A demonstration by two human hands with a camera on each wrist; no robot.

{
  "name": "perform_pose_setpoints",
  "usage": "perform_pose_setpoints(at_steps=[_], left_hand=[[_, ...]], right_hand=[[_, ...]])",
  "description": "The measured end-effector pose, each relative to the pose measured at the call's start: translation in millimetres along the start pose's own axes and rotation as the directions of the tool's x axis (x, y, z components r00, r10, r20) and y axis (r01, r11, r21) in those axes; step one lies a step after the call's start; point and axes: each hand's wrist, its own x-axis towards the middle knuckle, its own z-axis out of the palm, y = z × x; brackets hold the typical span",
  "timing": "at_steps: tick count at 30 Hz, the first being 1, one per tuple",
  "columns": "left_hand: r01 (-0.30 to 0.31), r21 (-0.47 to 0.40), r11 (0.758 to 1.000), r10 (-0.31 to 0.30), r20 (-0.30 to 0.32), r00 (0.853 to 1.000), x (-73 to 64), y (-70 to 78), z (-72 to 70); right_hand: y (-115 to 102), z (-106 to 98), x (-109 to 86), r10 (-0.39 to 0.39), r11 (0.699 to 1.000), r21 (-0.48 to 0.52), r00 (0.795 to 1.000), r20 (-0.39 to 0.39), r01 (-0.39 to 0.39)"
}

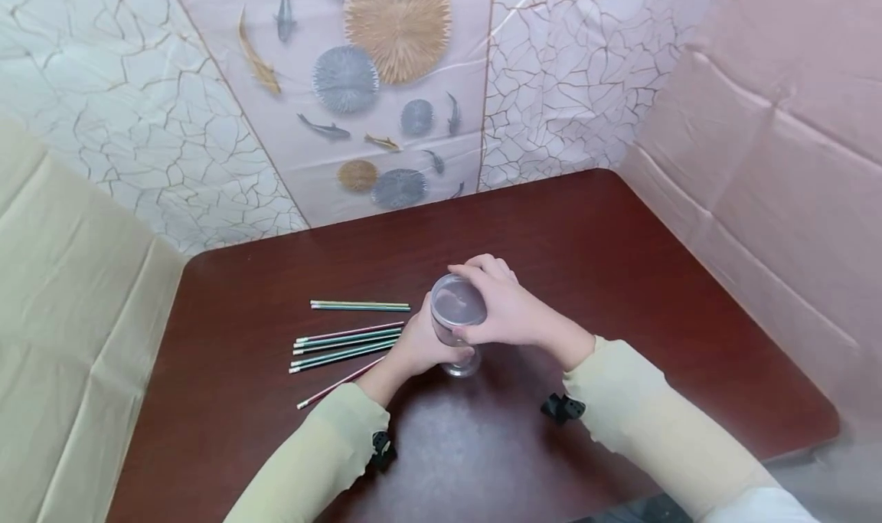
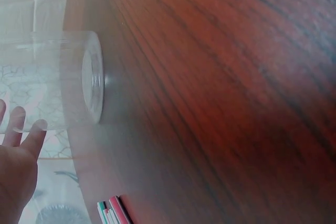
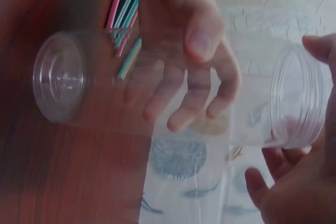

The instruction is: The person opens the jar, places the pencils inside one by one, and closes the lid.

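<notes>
A tall clear plastic jar stands upright between my two hands, its round base showing in the right wrist view. My left hand curls round the jar's body from the left; in the right wrist view its fingers show through the clear wall. At the top, my right hand grips the ridged rim, thumb on the near side and fingers round the far side. Left of the jar lie a group of dark and green pencils, a pair of pencils farther back, and one red pencil nearer me.
The dark reddish-brown table has rounded corners. Behind it hangs a patterned cloth with fish and round motifs. Plain cloth sheets close off both sides. Black wrist devices sit at my sleeve cuffs.
</notes>
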Motion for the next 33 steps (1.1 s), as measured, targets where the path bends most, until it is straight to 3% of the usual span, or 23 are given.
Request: perform_pose_setpoints(at_steps=[7, 13, 18, 21, 28, 33], left_hand=[[-0.026, -0.050, 0.998, 0.025, -0.015, 1.000, -3.9, -3.3, 0.1], [0.019, 0.011, 1.000, -0.019, -0.003, 1.000, -0.3, -3.3, -1.7], [0.039, 0.010, 0.999, -0.039, 0.022, 0.999, 1.7, -0.8, -4.3], [0.032, 0.019, 0.999, -0.033, 0.035, 0.999, 2.6, 1.1, -4.7], [0.011, 0.009, 1.000, -0.011, 0.032, 0.999, 2.2, 0.3, -5.5], [0.002, 0.018, 1.000, -0.003, 0.017, 1.000, 1.9, -0.4, -6.4]], right_hand=[[-1.2, -2.8, 3.8, -0.009, 1.000, 0.006, 0.995, 0.099, 0.009], [-10.6, -0.1, 1.2, 0.095, 0.986, -0.130, 0.994, -0.044, -0.100], [-16.4, 3.9, 3.0, 0.121, 0.971, -0.194, 0.986, -0.115, -0.142], [-14.7, 4.4, 3.9, 0.113, 0.977, -0.169, 0.987, -0.111, -0.130], [-5.9, -1.2, 6.0, -0.015, 0.997, -0.078, 1.000, -0.017, 0.013], [-7.7, -1.5, 4.9, 0.039, 0.992, -0.121, 0.999, -0.033, -0.042]])
